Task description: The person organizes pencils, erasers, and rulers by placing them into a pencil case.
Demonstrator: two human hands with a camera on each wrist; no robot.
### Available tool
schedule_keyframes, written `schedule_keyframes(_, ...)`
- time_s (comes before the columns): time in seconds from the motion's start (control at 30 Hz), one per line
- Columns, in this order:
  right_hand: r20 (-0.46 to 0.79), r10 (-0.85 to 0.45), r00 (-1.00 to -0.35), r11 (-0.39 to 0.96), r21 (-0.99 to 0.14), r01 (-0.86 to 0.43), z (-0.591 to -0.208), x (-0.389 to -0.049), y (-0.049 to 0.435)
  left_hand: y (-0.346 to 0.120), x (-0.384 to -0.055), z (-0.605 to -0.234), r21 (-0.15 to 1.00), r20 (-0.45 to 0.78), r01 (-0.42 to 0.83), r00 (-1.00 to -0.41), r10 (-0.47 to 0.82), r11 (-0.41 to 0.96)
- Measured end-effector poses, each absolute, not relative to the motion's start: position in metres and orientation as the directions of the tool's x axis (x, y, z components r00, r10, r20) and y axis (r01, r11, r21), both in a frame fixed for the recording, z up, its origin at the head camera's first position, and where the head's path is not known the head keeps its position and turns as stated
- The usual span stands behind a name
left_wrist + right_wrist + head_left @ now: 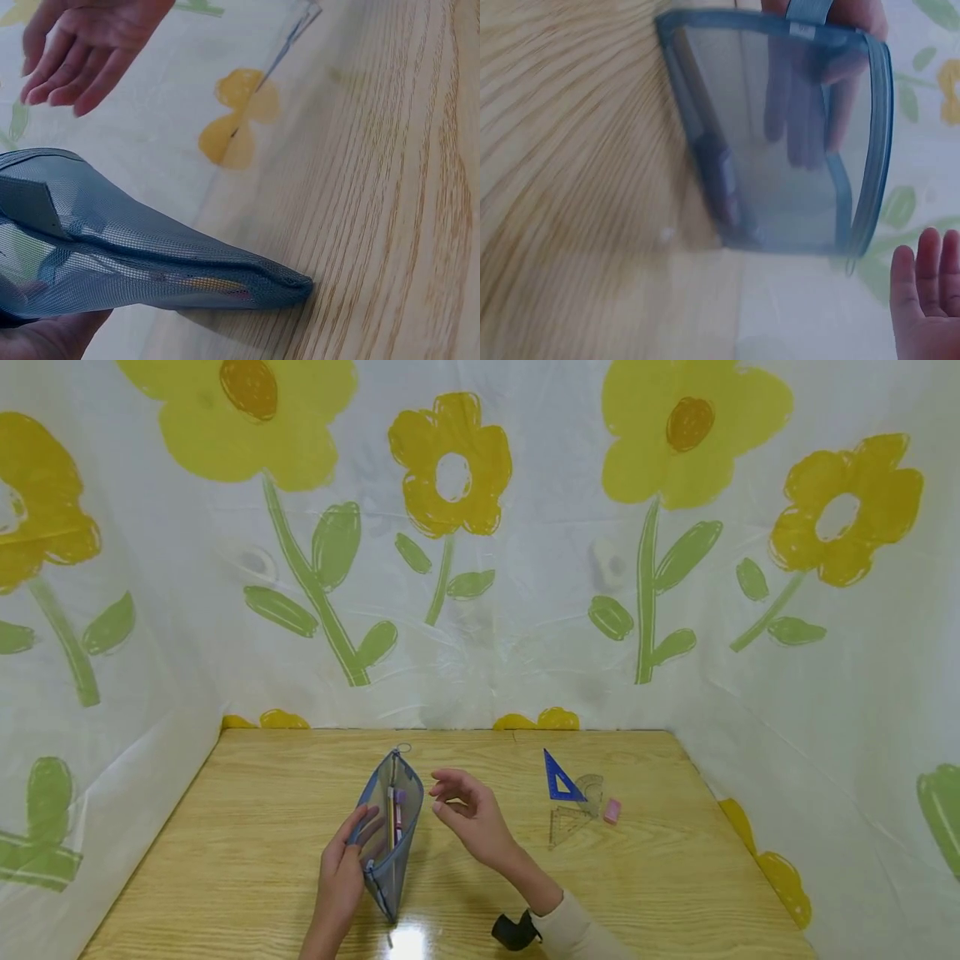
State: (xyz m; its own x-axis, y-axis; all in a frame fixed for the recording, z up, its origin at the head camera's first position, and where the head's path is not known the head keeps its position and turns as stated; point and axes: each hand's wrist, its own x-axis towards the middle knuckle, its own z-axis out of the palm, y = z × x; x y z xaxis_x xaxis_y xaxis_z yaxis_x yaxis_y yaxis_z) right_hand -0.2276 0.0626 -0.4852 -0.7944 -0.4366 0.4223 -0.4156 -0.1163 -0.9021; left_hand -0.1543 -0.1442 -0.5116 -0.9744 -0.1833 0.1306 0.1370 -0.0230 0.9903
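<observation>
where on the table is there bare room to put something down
The table is bare left of the left hand and mesh pouch, out to the flowered cloth; also right of the pink eraser. Crowded: the middle, with the mesh pouch and right hand, and the cluster of blue set square, clear set square, protractor and eraser.

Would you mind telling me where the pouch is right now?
In the head view, the pouch is left of centre, gripped by the left hand, with the right hand just right of it and the blue triangle farther right.
</observation>
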Motion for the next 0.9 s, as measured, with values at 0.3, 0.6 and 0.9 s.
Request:
schedule_keyframes(0.3,0.39,-0.428,-0.816,-0.1,-0.917,-0.386,-0.498,-0.236,0.101,-0.146,-0.154,-0.512,0.99,0.131,0.139,-0.978,-0.165,-0.039)
schedule_keyframes(0.6,0.338,-0.455,-0.824,-0.006,-0.926,-0.377,-0.511,-0.241,0.139,-0.145,-0.155,-0.511,0.989,0.132,0.14,-0.978,-0.163,-0.037)
schedule_keyframes(0.9,0.352,-0.418,-0.837,0.047,-0.912,-0.407,-0.509,-0.244,0.176,-0.143,-0.155,-0.509,0.995,0.092,0.096,-0.981,-0.173,-0.013)
